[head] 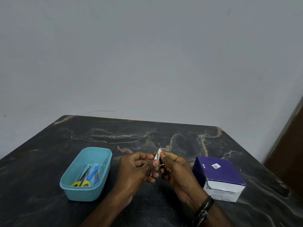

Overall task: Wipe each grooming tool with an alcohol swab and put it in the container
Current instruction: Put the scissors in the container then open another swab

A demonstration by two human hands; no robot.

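Note:
Both hands meet above the middle of the dark marble table (164,135). Between them stands a small white swab packet (157,155), edge-on. My left hand (136,171) pinches it with thumb and fingers. My right hand (176,171) pinches its right edge with thumb and forefinger. A thin metal tool (151,172) shows low between the palms; which hand holds it I cannot tell. The teal container (96,154) at the left holds yellow-handled scissors (81,183), a blue-handled tool (93,173) and dark tweezers.
A purple and white swab box (218,176) stands at the right of the table, close to my right wrist. A brown wooden edge (288,145) rises at the far right. A grey wall lies behind the table.

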